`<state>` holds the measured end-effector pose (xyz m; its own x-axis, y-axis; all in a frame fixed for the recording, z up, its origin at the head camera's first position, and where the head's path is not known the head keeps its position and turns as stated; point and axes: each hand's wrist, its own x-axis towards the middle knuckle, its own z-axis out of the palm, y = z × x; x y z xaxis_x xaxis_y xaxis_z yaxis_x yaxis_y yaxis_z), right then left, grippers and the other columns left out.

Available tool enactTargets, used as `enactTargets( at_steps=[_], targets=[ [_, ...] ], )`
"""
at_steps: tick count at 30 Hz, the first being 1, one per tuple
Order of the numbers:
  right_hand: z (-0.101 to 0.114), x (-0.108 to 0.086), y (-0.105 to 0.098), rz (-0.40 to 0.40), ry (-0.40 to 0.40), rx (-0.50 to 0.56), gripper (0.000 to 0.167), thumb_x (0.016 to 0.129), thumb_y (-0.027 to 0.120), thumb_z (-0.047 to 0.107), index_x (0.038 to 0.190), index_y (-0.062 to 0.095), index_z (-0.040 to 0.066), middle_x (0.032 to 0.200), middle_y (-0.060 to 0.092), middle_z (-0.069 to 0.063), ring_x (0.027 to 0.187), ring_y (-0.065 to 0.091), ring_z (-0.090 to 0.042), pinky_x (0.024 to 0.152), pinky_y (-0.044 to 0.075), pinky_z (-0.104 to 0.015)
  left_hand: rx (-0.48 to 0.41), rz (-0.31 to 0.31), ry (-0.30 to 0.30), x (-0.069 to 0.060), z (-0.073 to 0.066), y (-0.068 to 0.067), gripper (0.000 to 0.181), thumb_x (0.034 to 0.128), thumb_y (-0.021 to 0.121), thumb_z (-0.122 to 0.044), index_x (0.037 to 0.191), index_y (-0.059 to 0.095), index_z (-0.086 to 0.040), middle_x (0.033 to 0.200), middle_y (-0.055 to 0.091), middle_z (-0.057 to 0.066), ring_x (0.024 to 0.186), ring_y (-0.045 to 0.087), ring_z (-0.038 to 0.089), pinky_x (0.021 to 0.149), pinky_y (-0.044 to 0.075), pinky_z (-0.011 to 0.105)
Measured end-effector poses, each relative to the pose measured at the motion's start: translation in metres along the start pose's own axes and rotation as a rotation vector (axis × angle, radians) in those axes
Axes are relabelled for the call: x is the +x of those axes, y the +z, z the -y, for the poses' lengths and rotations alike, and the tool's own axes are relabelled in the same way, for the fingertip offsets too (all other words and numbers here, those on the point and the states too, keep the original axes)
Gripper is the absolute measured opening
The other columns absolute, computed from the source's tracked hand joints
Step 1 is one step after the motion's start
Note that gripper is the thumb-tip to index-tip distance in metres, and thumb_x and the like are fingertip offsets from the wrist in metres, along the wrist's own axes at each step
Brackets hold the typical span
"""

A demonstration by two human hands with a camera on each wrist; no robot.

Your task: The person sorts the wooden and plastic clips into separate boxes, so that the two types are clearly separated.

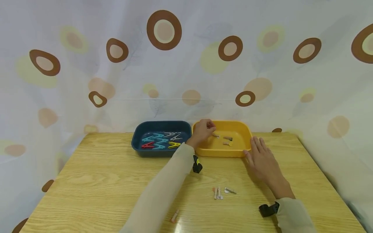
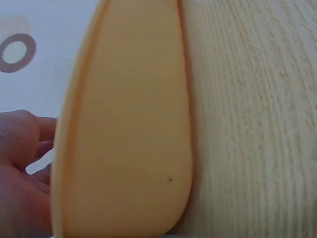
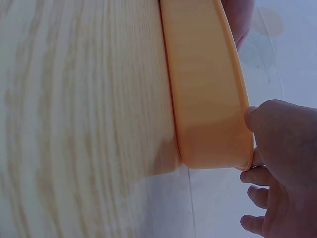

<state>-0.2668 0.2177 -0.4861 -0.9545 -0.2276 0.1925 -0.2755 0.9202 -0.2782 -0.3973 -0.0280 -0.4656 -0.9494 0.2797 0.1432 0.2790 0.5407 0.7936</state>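
Observation:
My left hand [image 1: 202, 131] reaches over the left side of a yellow tray [image 1: 221, 153], its fingers bent downward. Just under the fingertips lies a small wooden clip [image 1: 216, 135] inside the tray; whether the fingers touch it is unclear. In the left wrist view the tray wall [image 2: 129, 114] hides the fingertips of the left hand [image 2: 22, 171]. With fairly straight fingers, my right hand [image 1: 263, 163] rests against the tray's front right corner. The right wrist view shows the right hand's thumb [image 3: 252, 119] touching the rim. Two more small clips [image 1: 228, 141] lie in the tray.
A dark blue tray [image 1: 163, 154] with several plastic clothespins in blue, red, yellow and grey stands left of the yellow one. Nearer on the wooden table [image 1: 96, 184] lie small clips [image 1: 219, 193] in a group and a single clip [image 1: 175, 216]. A patterned curtain [image 1: 186, 71] hangs behind.

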Motion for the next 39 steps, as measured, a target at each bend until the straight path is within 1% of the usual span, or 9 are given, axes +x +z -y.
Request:
enactTargets(
  at_steps=[4, 7, 12, 17, 21, 26, 33, 37, 39],
  targets=[
    [0.000, 0.002, -0.003, 0.013, -0.005, 0.010, 0.071, 0.113, 0.035, 0.039, 0.158, 0.017, -0.012, 0.164, 0.016, -0.034, 0.151, 0.013, -0.052, 0.114, 0.021, -0.071, 0.001, -0.004, 0.026, -0.002, -0.004, -0.008, 0.010, 0.1012, 0.067, -0.012, 0.106, 0.071, -0.004, 0.105, 0.070, 0.010, 0.099, 0.065, 0.024, 0.087, 0.054, 0.031],
    [-0.001, 0.002, -0.005, 0.017, -0.010, 0.031, 0.072, 0.113, 0.036, 0.040, 0.158, 0.018, -0.013, 0.164, 0.016, -0.034, 0.151, 0.013, -0.052, 0.114, 0.021, -0.071, -0.016, -0.003, 0.044, -0.006, -0.005, -0.014, 0.012, 0.1016, 0.066, -0.013, 0.108, 0.071, -0.004, 0.106, 0.070, 0.010, 0.100, 0.065, 0.024, 0.089, 0.054, 0.031],
    [-0.002, 0.003, 0.000, 0.007, -0.025, 0.073, 0.072, 0.113, 0.035, 0.041, 0.158, 0.019, -0.013, 0.162, 0.020, -0.035, 0.151, 0.013, -0.052, 0.114, 0.020, -0.071, -0.058, -0.010, 0.047, -0.022, -0.005, -0.026, 0.014, 0.1021, 0.066, -0.014, 0.112, 0.071, -0.005, 0.109, 0.070, 0.010, 0.102, 0.065, 0.024, 0.093, 0.054, 0.033],
    [-0.002, 0.004, 0.002, -0.013, -0.038, 0.065, 0.070, 0.113, 0.034, 0.040, 0.157, 0.022, -0.013, 0.161, 0.022, -0.035, 0.150, 0.016, -0.052, 0.114, 0.022, -0.070, -0.054, -0.004, 0.041, -0.033, -0.007, -0.034, 0.017, 0.1013, 0.067, -0.013, 0.115, 0.070, -0.004, 0.110, 0.070, 0.009, 0.100, 0.065, 0.023, 0.091, 0.055, 0.031],
    [-0.003, 0.005, 0.001, -0.037, -0.045, 0.067, 0.069, 0.113, 0.034, 0.040, 0.155, 0.025, -0.014, 0.160, 0.024, -0.037, 0.150, 0.017, -0.053, 0.114, 0.022, -0.070, -0.043, -0.009, 0.069, -0.041, -0.012, -0.042, 0.017, 0.1007, 0.068, -0.013, 0.116, 0.071, -0.005, 0.110, 0.070, 0.009, 0.099, 0.065, 0.023, 0.089, 0.055, 0.031],
    [-0.005, 0.011, -0.001, -0.018, -0.053, 0.059, 0.069, 0.113, 0.032, 0.039, 0.155, 0.024, -0.015, 0.160, 0.023, -0.037, 0.150, 0.016, -0.053, 0.114, 0.022, -0.069, -0.047, 0.001, 0.116, -0.052, -0.016, -0.051, 0.016, 0.1002, 0.068, -0.011, 0.115, 0.071, -0.006, 0.109, 0.070, 0.010, 0.100, 0.066, 0.024, 0.090, 0.056, 0.030],
    [-0.005, 0.012, -0.005, 0.028, -0.056, 0.008, 0.070, 0.113, 0.031, 0.039, 0.157, 0.020, -0.015, 0.163, 0.019, -0.035, 0.150, 0.015, -0.053, 0.114, 0.022, -0.069, -0.046, 0.034, 0.193, -0.076, -0.022, -0.065, 0.016, 0.1009, 0.067, -0.012, 0.116, 0.070, -0.006, 0.110, 0.070, 0.007, 0.101, 0.066, 0.023, 0.092, 0.055, 0.034],
    [-0.008, 0.011, -0.004, 0.036, -0.056, -0.001, 0.070, 0.113, 0.031, 0.039, 0.157, 0.020, -0.014, 0.164, 0.017, -0.034, 0.151, 0.013, -0.053, 0.115, 0.021, -0.069, -0.027, 0.065, 0.213, -0.095, -0.024, -0.075, 0.016, 0.1011, 0.067, -0.014, 0.116, 0.070, -0.009, 0.110, 0.071, 0.004, 0.100, 0.066, 0.019, 0.087, 0.055, 0.031],
    [-0.008, 0.011, -0.004, 0.034, -0.053, 0.003, 0.070, 0.113, 0.032, 0.040, 0.157, 0.020, -0.014, 0.164, 0.018, -0.033, 0.151, 0.013, -0.052, 0.115, 0.021, -0.070, -0.026, 0.083, 0.210, -0.105, -0.025, -0.080, 0.016, 0.1011, 0.068, -0.016, 0.115, 0.071, -0.010, 0.109, 0.072, 0.002, 0.099, 0.066, 0.017, 0.082, 0.055, 0.027]
  ],
)
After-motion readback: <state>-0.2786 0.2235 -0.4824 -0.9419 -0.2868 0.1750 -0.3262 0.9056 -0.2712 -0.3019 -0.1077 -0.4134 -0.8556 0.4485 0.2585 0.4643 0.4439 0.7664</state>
